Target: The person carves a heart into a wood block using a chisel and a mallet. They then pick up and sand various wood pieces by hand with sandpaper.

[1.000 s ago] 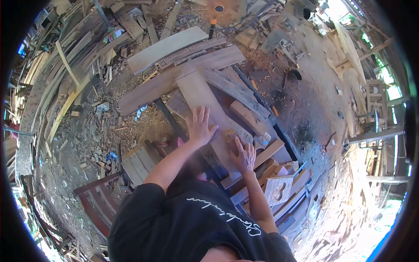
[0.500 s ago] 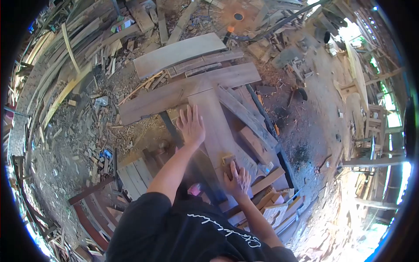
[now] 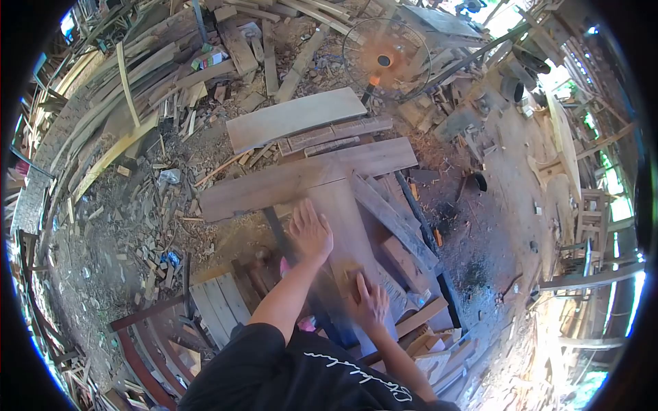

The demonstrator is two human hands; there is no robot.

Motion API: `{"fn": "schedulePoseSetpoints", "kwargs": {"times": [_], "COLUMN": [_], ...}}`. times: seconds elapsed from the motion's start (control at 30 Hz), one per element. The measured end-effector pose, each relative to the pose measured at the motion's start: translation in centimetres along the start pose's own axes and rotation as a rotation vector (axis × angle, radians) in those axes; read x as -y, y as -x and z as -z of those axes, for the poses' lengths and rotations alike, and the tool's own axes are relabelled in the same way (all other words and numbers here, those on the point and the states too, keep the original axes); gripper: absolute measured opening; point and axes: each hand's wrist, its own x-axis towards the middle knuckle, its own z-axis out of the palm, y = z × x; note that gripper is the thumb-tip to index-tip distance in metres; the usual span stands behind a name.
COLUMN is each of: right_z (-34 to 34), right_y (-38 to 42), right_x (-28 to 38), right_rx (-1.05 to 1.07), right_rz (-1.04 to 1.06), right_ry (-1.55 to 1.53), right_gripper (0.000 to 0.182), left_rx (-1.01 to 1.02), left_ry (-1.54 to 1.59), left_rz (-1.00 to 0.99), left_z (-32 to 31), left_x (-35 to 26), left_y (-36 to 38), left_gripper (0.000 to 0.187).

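Observation:
A wide brown plank (image 3: pixel 340 212) runs away from me and meets a long crosswise board (image 3: pixel 257 186) in a T shape. My left hand (image 3: pixel 312 234) lies flat on the plank's left side, fingers stretched out and a little apart. Closer to my body, my right hand (image 3: pixel 371 306) rests on the plank with its fingers over a small yellow-brown block (image 3: pixel 351 268). Blurred and partly covered by the fingers, this block looks like a sanding block. Pale haze, like dust, hangs around the plank.
A pale loose board (image 3: pixel 296 118) lies beyond the crosswise board. Offcuts (image 3: pixel 421 316) fill the space right of the plank. A round fan (image 3: pixel 385 60) stands at the back. Wood scraps (image 3: pixel 154 274) litter the left ground, near a slatted reddish frame (image 3: pixel 147 353).
The view has tilted, so everything sits lower in the picture. My right hand and the block have slid slightly forward along the plank. My left hand stays at about the same spot.

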Motion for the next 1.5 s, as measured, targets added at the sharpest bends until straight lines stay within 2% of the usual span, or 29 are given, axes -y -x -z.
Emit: {"fn": "schedulePoseSetpoints", "kwargs": {"times": [0.07,0.17,0.27,0.37,0.4,0.5,0.67,0.77,0.83,0.9,0.97,1.0,1.03,1.07,1.1,1.2,1.27,1.3,1.37,1.5], "right_z": [1.2,0.5,-1.8,-3.5,-3.6,-2.5,1.2,1.0,0.3,-1.5,-2.4,-2.6,-2.9,-3.1,-2.5,-0.5,0.8,0.8,0.8,-1.0], "right_y": [4.3,2.3,-7.7,-15.8,-16.7,-13.5,1.3,1.4,-4.5,-11.3,-17.6,-18.4,-19.0,-19.3,-17.5,-7.0,-0.4,0.4,1.2,-10.5], "right_x": [-1.0,-0.8,1.8,3.6,3.4,2.5,-0.5,-0.8,0.4,1.9,3.9,4.1,4.3,4.4,4.1,0.5,-1.1,-1.3,-1.7,1.5], "right_rx": [0.06,0.096,-0.082,-0.03,-0.056,-0.081,-0.054,0.019,0.013,-0.066,-0.082,-0.106,-0.039,0.034,-0.036,-0.096,0.008,0.019,0.101,0.018], "right_rz": [-0.025,-0.037,0.043,-0.019,-0.018,0.007,-0.009,-0.021,-0.003,0.018,-0.042,-0.047,-0.058,-0.07,-0.069,0.007,-0.05,-0.049,-0.068,-0.053], "right_ry": [0.011,0.008,-0.06,-0.054,-0.075,-0.056,-0.062,-0.027,-0.078,-0.152,-0.181,-0.187,-0.207,-0.227,-0.212,-0.103,-0.117,-0.103,-0.056,-0.149], "right_gripper": [0.066,0.067,0.066,0.065,0.066,0.065,0.064,0.059,0.058,0.06,0.061,0.061,0.063,0.066,0.064,0.062,0.061,0.061,0.061,0.062], "left_rx": [-0.07,-0.032,-0.022,0.018,-0.056,-0.041,0.061,0.065,0.082,0.002,0.038,0.073,0.059,0.045,0.039,-0.045,-0.038,-0.055,-0.016,-0.01], "left_ry": [-0.08,-0.128,-0.128,-0.071,-0.107,-0.126,-0.17,-0.153,-0.132,-0.202,-0.158,-0.118,-0.122,-0.132,-0.136,-0.142,-0.158,-0.187,-0.188,-0.208], "left_rz": [-0.027,-0.024,-0.03,0.013,-0.016,-0.023,-0.053,-0.078,-0.085,-0.1,-0.101,-0.087,-0.109,-0.104,-0.092,-0.133,-0.128,-0.128,-0.122,-0.12], "left_z": [-0.4,0.0,0.0,-0.5,-0.7,-0.4,0.1,0.1,-0.2,-0.6,0.1,0.6,0.7,0.3,0.0,-0.5,-0.7,-0.7,-0.6,-0.9], "left_x": [-0.1,-0.3,0.0,0.6,0.6,0.3,0.8,0.9,1.3,1.3,0.9,0.6,0.7,1.0,1.1,1.4,1.5,1.4,1.3,1.9], "left_y": [0.1,-0.1,-0.1,-0.2,0.0,0.1,-0.3,-0.5,-0.4,-0.4,0.0,-0.1,-0.1,-0.1,-0.1,-0.1,0.1,-0.2,-0.2,-0.4], "left_gripper": [0.057,0.057,0.057,0.055,0.054,0.054,0.056,0.057,0.057,0.053,0.054,0.056,0.056,0.055,0.054,0.052,0.051,0.05,0.05,0.051]}}
